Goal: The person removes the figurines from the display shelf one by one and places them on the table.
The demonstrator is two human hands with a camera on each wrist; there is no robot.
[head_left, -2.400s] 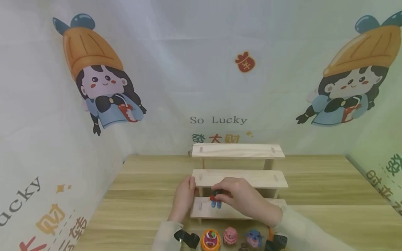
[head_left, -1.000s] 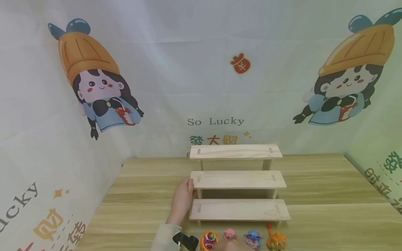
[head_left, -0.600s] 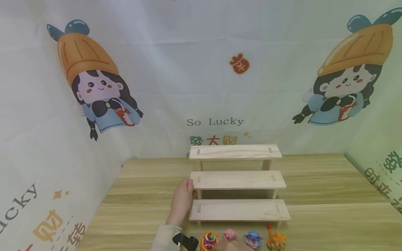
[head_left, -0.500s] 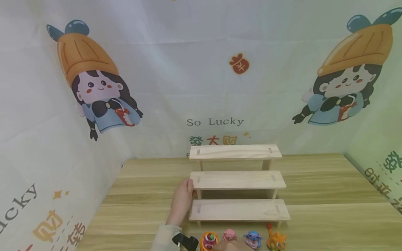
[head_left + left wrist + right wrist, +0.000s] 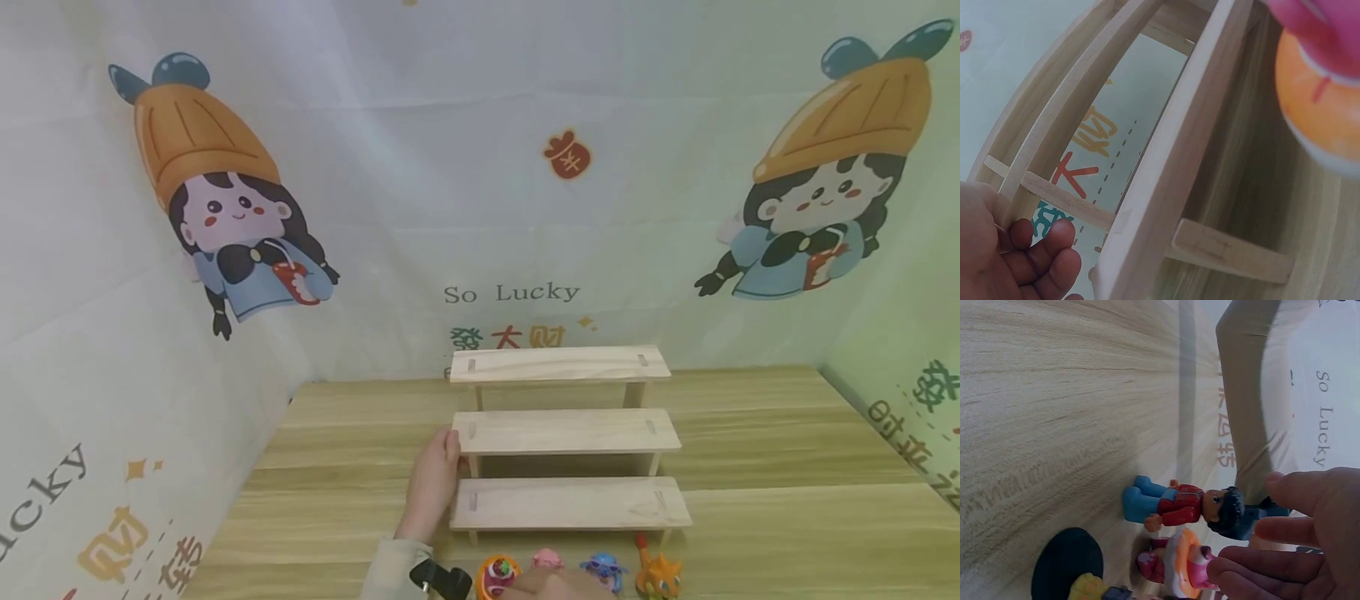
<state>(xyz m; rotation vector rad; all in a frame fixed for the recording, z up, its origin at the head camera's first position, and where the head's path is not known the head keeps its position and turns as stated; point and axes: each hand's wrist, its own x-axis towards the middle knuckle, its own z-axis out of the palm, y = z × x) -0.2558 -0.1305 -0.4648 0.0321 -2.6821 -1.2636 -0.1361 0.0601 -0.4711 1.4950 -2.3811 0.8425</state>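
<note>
A three-tier wooden display shelf (image 5: pixel 566 432) stands on the table. My left hand (image 5: pixel 432 482) holds its left end at the middle tier, thumb at the board's edge; the fingers curl beside the frame in the left wrist view. At the bottom of the head view, only part of my right hand (image 5: pixel 558 586) shows. The right wrist view has that hand (image 5: pixel 1297 544) with fingers extended beside the black-haired head of a toy figure (image 5: pixel 1182 505) in a red jacket and blue trousers. The figure stands on the table, and the fingers do not grip it.
In front of the shelf are an orange cake-like toy (image 5: pixel 498 575), a pink toy (image 5: pixel 547 558), a blue toy with sunglasses (image 5: pixel 604 572) and an orange animal toy (image 5: pixel 660 577). A dark round base (image 5: pixel 1067 565) lies near the figure. Printed cloth (image 5: pixel 480 183) hangs behind.
My right hand held the figure over the lowest tier, then came down to the table's front, where the figure now stands free of its grip. The left hand stays on the shelf.
</note>
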